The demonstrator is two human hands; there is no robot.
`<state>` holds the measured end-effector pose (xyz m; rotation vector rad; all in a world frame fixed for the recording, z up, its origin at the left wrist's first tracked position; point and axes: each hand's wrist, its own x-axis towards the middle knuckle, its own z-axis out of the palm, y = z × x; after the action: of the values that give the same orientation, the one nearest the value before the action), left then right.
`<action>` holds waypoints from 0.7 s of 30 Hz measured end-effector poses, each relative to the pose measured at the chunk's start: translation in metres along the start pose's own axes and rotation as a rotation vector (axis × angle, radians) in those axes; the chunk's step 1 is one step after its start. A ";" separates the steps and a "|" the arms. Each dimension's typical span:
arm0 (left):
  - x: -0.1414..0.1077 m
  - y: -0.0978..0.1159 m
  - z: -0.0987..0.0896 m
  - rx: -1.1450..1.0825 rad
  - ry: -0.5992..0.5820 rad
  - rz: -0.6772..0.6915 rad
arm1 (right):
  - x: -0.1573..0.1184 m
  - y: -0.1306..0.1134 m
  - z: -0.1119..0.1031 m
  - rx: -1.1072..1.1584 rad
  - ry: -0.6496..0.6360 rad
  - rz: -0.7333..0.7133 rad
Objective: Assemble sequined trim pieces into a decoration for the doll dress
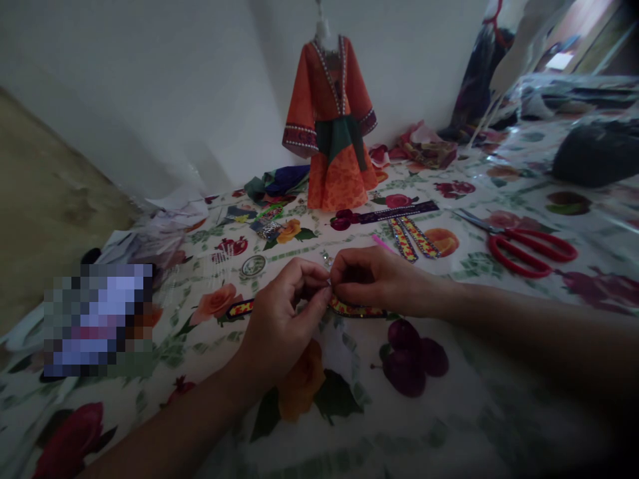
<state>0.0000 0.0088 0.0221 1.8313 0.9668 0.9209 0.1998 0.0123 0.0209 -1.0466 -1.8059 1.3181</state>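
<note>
My left hand is closed in a pinch at a yellow-and-red patterned trim strip with a dark, beaded edge. The strip comes out on both sides of this hand, its pointed left end lying on the tablecloth. Right beside it, my right hand pinches thumb and fingers together over the strip, almost touching the left fingertips. Whatever the right fingers hold is too small to make out. Beyond the hands lie two more patterned strips, a dark purple beaded strip and a thin pink stick.
Red-handled scissors lie at right. A small orange dress hangs on a stand at the back. Fabric scraps, a round green-rimmed item and a black bundle rest on the floral tablecloth. A blurred-out device is at left.
</note>
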 end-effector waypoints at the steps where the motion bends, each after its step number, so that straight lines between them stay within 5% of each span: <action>1: 0.000 0.000 0.000 0.001 0.000 -0.002 | 0.000 0.000 0.000 0.004 0.002 -0.001; 21: -0.002 -0.001 0.000 0.002 -0.009 -0.011 | 0.000 0.000 0.002 0.010 -0.004 0.010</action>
<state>-0.0014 0.0074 0.0208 1.8285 0.9711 0.9043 0.1978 0.0110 0.0207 -1.0503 -1.7974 1.3344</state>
